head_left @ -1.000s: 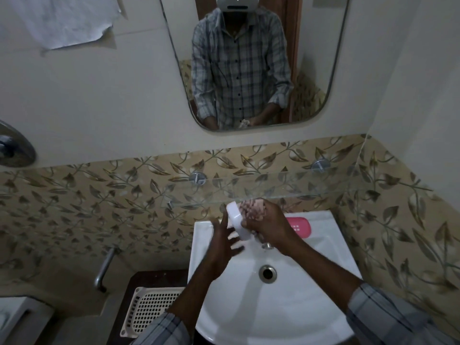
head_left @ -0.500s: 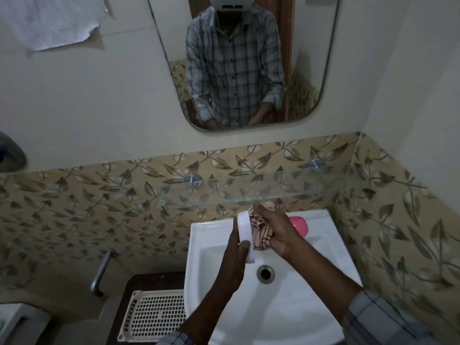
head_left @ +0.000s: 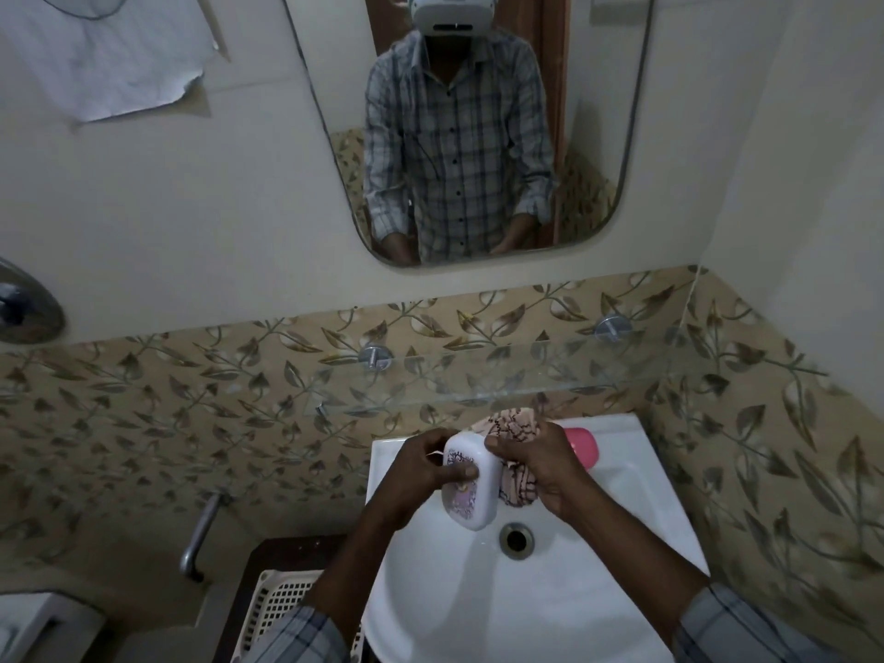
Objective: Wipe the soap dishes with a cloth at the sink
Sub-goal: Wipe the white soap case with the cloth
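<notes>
Over the white sink [head_left: 478, 605], my left hand [head_left: 421, 464] grips a white soap dish [head_left: 471, 490] with a faint purple pattern, its thumb across the dish's top face. My right hand [head_left: 545, 464] is closed on a bunched pinkish patterned cloth [head_left: 514, 425], pressed against the dish's right side. A pink soap dish [head_left: 584, 446] lies on the sink's back rim, partly hidden behind my right hand.
A glass shelf [head_left: 502, 375] juts out from the leaf-patterned tiles just above the hands. The drain [head_left: 516, 538] lies below the dish. A white perforated basket [head_left: 282, 610] sits left of the sink beside a metal pipe [head_left: 198, 535]. A mirror [head_left: 459, 126] hangs above.
The white dish has turned from edge-on to show its patterned face, and my left thumb now lies over it. The cloth has shifted to the dish's right side.
</notes>
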The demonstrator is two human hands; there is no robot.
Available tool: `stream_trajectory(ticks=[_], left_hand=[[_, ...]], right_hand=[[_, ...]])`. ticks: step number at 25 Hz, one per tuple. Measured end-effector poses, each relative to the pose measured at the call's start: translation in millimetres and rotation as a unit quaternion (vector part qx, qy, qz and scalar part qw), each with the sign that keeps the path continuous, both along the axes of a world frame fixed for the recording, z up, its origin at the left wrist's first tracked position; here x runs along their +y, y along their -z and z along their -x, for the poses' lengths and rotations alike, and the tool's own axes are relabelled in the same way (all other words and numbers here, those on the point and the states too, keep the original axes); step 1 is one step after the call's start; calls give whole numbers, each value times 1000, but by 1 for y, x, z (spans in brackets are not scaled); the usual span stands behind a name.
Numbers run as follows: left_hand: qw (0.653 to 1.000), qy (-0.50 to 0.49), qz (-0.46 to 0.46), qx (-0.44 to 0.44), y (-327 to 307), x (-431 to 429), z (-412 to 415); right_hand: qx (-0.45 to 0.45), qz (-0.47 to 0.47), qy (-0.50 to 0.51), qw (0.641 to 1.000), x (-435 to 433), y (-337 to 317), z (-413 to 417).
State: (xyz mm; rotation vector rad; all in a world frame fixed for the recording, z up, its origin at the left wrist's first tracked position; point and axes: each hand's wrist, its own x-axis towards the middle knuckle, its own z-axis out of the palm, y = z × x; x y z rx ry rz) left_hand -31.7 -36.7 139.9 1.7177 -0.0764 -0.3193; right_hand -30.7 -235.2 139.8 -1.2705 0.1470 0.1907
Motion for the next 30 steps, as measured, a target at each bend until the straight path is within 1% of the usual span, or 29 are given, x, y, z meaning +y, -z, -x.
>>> stream_trajectory(ticks=[3, 4, 5, 6, 7, 8, 9, 10, 11, 12, 14, 15, 17, 18, 19, 21, 22, 23, 25, 27, 28, 30], left_hand=[[998, -45, 0, 35, 10, 2, 7], [998, -47, -3, 48, 12, 1, 11], [998, -45, -14, 51, 13, -1, 14], [998, -41, -30, 45, 14, -5, 16], [997, -37, -54, 29, 16, -11, 17], [996, -35, -80, 8, 18, -18, 19], [993, -42, -109, -14, 18, -25, 22], [990, -55, -126, -30, 18, -31, 23], [990, -72, -115, -34, 17, -34, 24], [993, -89, -76, -33, 18, -35, 23], [994, -105, -2, -37, 21, -32, 27], [993, -111, 11, -41, 22, -31, 28], [992, -111, 37, -40, 24, -29, 30], [992, -109, 54, -45, 23, -29, 30], [990, -110, 74, -49, 23, -28, 29], [980, -130, 144, -41, 24, -29, 28], [973, -139, 182, -38, 23, -31, 30], [966, -141, 216, -36, 23, -34, 33], [953, -140, 267, -28, 26, -41, 39], [950, -125, 287, -15, 21, -42, 41], [951, -108, 289, 2, 12, -41, 40], [959, -73, 268, 54, -11, -33, 35]], right_hand=[[-2, -3, 93, 996, -7, 9, 0], [-16, -9, 102, 995, -12, 12, 1], [-43, 11, 89, 995, -16, 16, 5], [-89, 67, 60, 992, -15, 17, 11], [-140, 156, 23, 978, -10, 19, 19], [-193, 254, -13, 948, -1, 21, 29], [-257, 333, -42, 906, 7, 27, 38], [-308, 370, -55, 875, 13, 33, 44], [-329, 374, -62, 865, 15, 41, 46], [-316, 355, -50, 878, 14, 43, 46], [-230, 314, -26, 921, 11, 43, 42], [-205, 296, -16, 933, 12, 39, 40], [-212, 278, -16, 937, 18, 33, 38], [-231, 257, -27, 938, 21, 32, 39], [-225, 232, -29, 946, 20, 33, 40], [-118, 117, -24, 986, 14, 40, 37], [-73, 57, -20, 995, 12, 43, 36], [-50, 5, -10, 999, 12, 45, 34], [-25, -69, 9, 997, 15, 46, 29], [5, -151, 27, 988, 18, 46, 24], [15, -175, 19, 984, 16, 46, 21], [-6, -164, 16, 986, 8, 39, 17]])
